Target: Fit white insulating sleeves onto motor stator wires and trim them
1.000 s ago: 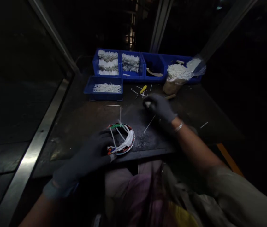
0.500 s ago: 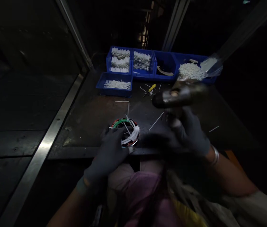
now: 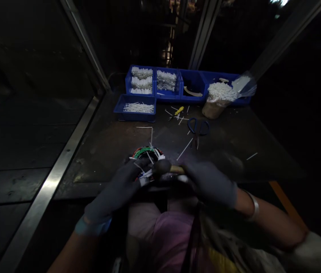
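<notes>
A gloved left hand, my left hand (image 3: 113, 189), is closed on the near left side of a coil of wires (image 3: 143, 151) at the table's front edge. The coil shows green, red and dark strands with white sleeves, and thin white sticks lie across it. My right hand (image 3: 213, 184), also gloved, grips a hammer (image 3: 162, 168), blurred by motion. Its dark rounded head is over the right side of the coil and hides part of it. Whether the hammer touches the coil, I cannot tell.
Blue bins (image 3: 167, 96) with stacked white tubes line the back. In front sits a blue tray (image 3: 134, 117) of thin white sticks. A bag of white pieces (image 3: 221, 92) leans at right. Scissors (image 3: 197, 132), a yellow-handled tool (image 3: 179, 110) and loose sticks lie on the table.
My right hand has brought the hammer down and left, from above the table to the coil. The scissors and the bag's brown base are now uncovered. My left hand stays at the coil.
</notes>
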Demonstrator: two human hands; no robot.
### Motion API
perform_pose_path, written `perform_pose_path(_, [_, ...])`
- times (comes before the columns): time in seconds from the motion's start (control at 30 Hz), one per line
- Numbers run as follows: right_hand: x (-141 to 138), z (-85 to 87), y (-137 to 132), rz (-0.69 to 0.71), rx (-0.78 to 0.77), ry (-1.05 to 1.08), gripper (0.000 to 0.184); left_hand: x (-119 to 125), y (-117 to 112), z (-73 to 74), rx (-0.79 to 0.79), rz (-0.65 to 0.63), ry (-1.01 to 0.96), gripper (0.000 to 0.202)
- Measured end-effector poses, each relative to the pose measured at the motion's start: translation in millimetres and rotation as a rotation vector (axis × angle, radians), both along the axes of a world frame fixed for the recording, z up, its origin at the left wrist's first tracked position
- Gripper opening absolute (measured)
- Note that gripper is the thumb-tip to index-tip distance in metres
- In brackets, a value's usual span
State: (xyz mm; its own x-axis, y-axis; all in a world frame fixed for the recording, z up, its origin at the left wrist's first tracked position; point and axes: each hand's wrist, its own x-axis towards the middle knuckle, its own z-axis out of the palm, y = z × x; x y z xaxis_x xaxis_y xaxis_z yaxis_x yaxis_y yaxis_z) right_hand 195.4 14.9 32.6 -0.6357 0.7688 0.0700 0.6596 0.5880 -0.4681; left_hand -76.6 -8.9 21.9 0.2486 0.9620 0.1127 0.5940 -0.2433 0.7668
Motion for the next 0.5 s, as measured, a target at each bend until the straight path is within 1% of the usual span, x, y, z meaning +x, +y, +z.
perform_pose_path(0.07, [7, -13.5, -6, -0.188, 0.049, 0.196, 0.032, -4, 0, 2.9, -0.065, -0.046, -0.035, 0.037])
perform_pose_path(0.1, [10, -20.6, -9, -0.272, 0.086, 0.276, 0.035, -5, 1, 3.5, -0.087, -0.049, -0.043, 0.036])
perform_pose_path(0.13, [12, -27.5, -12, -0.316, 0.105, 0.32, 0.035, -6, 2, 3.8, -0.098, -0.04, -0.046, 0.033])
perform_pose_path(0.17, [14, -34.0, -14, -0.309, 0.093, 0.323, 0.035, -6, 2, 3.8, -0.106, -0.035, -0.05, 0.031])
perform_pose_path(0.2, [15, -39.5, -13, -0.258, 0.049, 0.303, 0.035, -7, 3, 3.5, -0.116, -0.036, -0.052, 0.03])
perform_pose_path(0.27, [17, -46.2, -6, -0.123, -0.095, 0.27, 0.035, -7, 5, 2.2, -0.134, -0.041, -0.038, 0.029])
perform_pose_path(0.3, [17, -47.4, 1, -0.118, -0.16, 0.29, 0.036, -7, 6, 1.2, -0.138, -0.044, -0.024, 0.031])
perform_pose_path(0.33, [16, -47.5, 9, -0.164, -0.211, 0.332, 0.039, -7, 6, 0.2, -0.143, -0.042, -0.008, 0.034])
perform_pose_path(0.4, [11, -46.5, 23, -0.301, -0.295, 0.425, 0.045, -5, 7, -1.4, -0.16, -0.018, 0.015, 0.04])
perform_pose_path(0.43, [7, -46.1, 28, -0.332, -0.327, 0.453, 0.046, -2, 7, -1.7, -0.164, -0.002, 0.017, 0.041])
perform_pose_path(0.47, [3, -46.0, 32, -0.315, -0.351, 0.463, 0.046, 0, 7, -1.8, -0.151, 0.015, 0.027, 0.04])
perform_pose_path(0.5, [0, -45.9, 35, -0.255, -0.364, 0.459, 0.045, 3, 7, -1.8, -0.123, 0.033, 0.046, 0.038])
